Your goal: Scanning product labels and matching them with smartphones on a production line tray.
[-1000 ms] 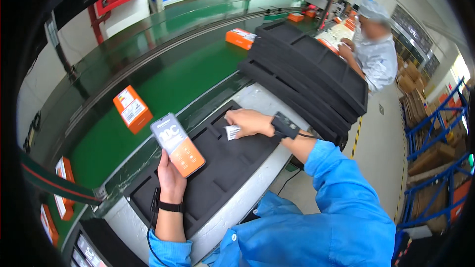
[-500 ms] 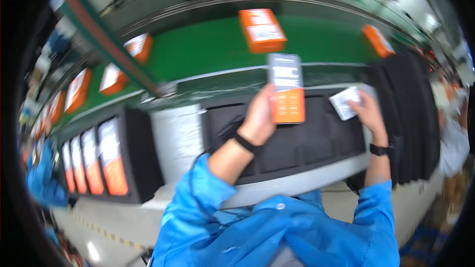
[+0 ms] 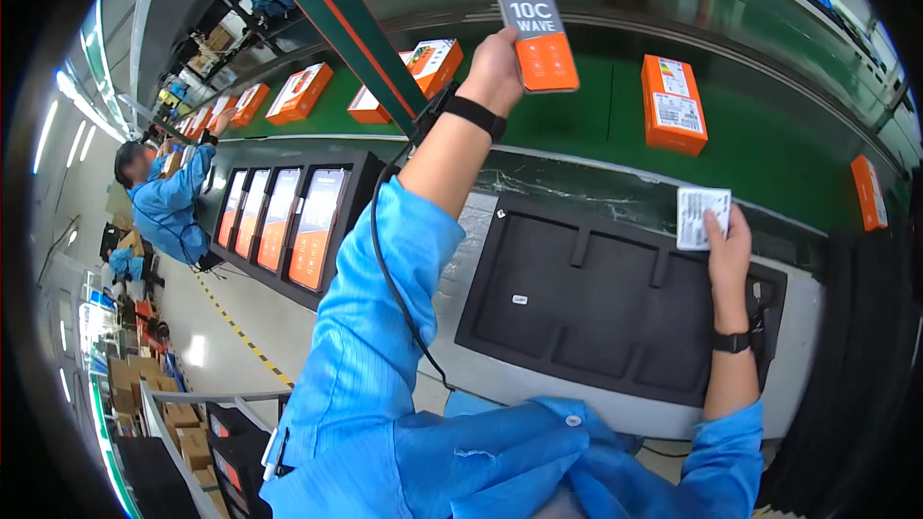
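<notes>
My left hand [image 3: 492, 75] is stretched out over the far green belt, its fingers wrapped round the edge of a smartphone [image 3: 540, 37] with a grey and orange front. In my right hand [image 3: 731, 248], a small white printed label sheet [image 3: 702, 211] is pinched between thumb and fingers, above the far right edge of a black foam tray [image 3: 601, 332]. The tray lies before me with shallow compartments and a tiny white sticker in it. Past the right hand, on the belt, stands an orange and white box [image 3: 674, 111].
More orange boxes [image 3: 298, 94] line the green belt [image 3: 601, 115]. Several similar phones stand in another black tray [image 3: 361, 197] at left. A green post [image 3: 346, 24] rises beside my left arm. Black trays are stacked [image 3: 856, 327] at right. A co-worker [image 3: 168, 197] in blue is at far left.
My left hand has carried the phone forward from above the foam tray to over the belt. The label sheet is still in my right hand. The view has swung left.
</notes>
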Available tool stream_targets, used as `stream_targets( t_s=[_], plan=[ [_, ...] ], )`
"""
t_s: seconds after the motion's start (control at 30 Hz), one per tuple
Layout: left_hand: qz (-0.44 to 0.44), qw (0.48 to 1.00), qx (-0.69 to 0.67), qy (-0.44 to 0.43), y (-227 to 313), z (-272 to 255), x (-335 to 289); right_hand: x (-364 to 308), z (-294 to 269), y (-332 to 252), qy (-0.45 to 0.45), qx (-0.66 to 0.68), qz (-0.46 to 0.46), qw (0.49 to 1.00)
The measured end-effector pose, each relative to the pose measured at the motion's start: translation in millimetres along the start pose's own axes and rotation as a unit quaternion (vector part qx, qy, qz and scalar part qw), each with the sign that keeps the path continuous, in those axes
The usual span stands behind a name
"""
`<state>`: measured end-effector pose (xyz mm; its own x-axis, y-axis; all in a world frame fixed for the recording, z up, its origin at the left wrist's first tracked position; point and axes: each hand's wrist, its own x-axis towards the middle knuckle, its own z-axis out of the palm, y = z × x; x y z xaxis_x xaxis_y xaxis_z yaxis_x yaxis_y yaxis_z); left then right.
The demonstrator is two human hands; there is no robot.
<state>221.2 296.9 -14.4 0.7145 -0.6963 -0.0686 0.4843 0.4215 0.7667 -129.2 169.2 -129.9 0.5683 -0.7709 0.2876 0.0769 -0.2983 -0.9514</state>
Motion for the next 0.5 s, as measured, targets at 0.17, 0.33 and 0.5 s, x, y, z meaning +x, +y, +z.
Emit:
stream_targets(
  t_s=[0.17, 0.33, 0.5],
  plan=[
    [0.014, 0.995, 0.021, 0.093, -8.0, -49.7, 68.6, -5.1, 8.6, -14.5, -0.045, 0.036, 0.041, 0.997],
    [0.105, 0.978, -0.016, 0.180, -24.7, -66.1, 90.6, -2.4, 1.9, -13.4, -0.044, 0.063, 0.048, 0.996],
    [0.111, 0.970, 0.029, 0.217, -5.3, -105.0, 119.0, -3.3, 7.3, -20.6, -0.081, 0.078, 0.050, 0.992]
  ],
)
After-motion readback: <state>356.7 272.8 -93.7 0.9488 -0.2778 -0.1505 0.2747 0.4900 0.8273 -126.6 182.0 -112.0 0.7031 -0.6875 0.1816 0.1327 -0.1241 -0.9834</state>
